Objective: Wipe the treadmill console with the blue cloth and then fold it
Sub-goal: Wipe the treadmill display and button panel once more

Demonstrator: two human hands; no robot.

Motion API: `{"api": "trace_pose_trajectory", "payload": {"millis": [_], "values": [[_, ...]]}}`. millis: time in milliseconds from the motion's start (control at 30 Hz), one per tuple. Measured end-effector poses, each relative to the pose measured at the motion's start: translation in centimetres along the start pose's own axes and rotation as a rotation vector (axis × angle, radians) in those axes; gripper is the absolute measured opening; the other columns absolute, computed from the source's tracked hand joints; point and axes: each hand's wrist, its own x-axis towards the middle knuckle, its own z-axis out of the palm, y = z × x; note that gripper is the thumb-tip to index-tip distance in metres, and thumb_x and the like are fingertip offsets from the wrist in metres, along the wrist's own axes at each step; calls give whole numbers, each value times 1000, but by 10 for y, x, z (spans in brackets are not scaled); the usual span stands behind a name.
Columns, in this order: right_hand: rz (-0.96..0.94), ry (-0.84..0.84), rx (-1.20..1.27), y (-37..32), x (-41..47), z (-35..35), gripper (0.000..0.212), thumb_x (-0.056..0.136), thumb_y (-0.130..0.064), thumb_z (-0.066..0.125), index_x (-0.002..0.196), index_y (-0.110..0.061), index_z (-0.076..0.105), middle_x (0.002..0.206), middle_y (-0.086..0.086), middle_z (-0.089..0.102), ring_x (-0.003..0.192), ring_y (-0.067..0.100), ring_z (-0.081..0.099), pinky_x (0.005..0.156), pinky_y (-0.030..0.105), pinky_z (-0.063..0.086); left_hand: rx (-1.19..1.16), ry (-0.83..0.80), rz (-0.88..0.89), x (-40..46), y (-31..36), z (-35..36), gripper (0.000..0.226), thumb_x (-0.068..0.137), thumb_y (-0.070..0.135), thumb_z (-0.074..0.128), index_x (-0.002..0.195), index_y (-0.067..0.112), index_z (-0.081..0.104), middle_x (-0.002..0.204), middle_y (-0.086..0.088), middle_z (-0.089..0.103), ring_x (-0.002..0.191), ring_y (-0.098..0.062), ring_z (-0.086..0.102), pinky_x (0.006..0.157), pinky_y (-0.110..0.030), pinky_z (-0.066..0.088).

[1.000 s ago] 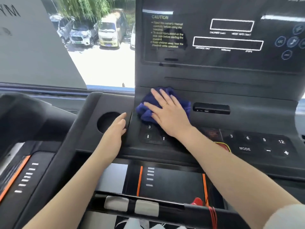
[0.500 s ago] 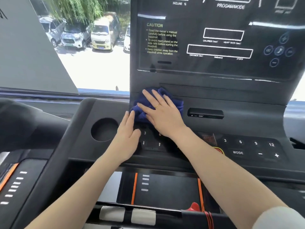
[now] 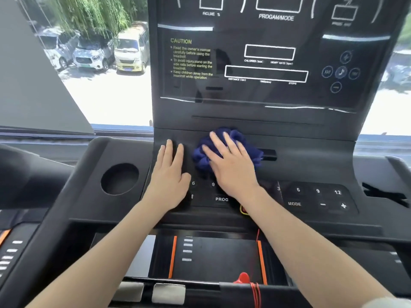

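Cloth [image 3: 229,150], blue and bunched, lies on the sloped band of the console [image 3: 289,170] just above the number keys, left of a dark slot [image 3: 269,154] in the panel. The head view is the only one. The right hand [image 3: 231,167] presses flat on the cloth, fingers straight and spread, pinching nothing; cloth shows around the fingertips and to both sides. The left hand [image 3: 171,176] lies flat on the bare panel just beside the cloth, fingers straight and together, also holding nothing (it seems to be bracing).

Wiping looks to be the step in hand, with folding not yet begun. To do it well, I would keep the palm flat and the pressure even, and sweep in overlapping passes across the band, then over the keys [image 3: 318,196] and the glossy display [image 3: 266,63] above. Spreading the wad out would likely cover more surface per pass. Light pressure over the keys seems wise, so none gets pushed in.

As for containers, a round cup holder [image 3: 120,178] sits in the left wing of the console; it looks dark inside and nothing shows in it. The slot is too dark to tell its contents.
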Motion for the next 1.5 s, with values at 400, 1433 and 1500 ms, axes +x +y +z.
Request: {"api": "trace_pose_trajectory", "payload": {"millis": [400,1433,1500], "values": [[384,-1,141,137,-82,-22,43,101,-24,28,139,-15,44,153,4,28,140,29,27,110,40,30,-71,-45,80,14,64,27,64,94,10,35,149,16,2,156,-2,-15,143,-16,-15,113,-29,1],[180,358,46,264,56,-106,50,93,-34,29,134,-15,52,151,13,31,135,41,32,107,53,28,323,488,263,129,167,1,67,78,35,67,131,-1,45,142,-25,36,125,-41,41,99,-48,39],[270,393,57,261,76,-115,49,96,-36,30,139,-17,45,154,12,25,138,39,25,110,52,22,380,517,195,139,168,-11,89,76,47,68,142,2,29,152,-23,15,138,-38,22,111,-44,23]]}}
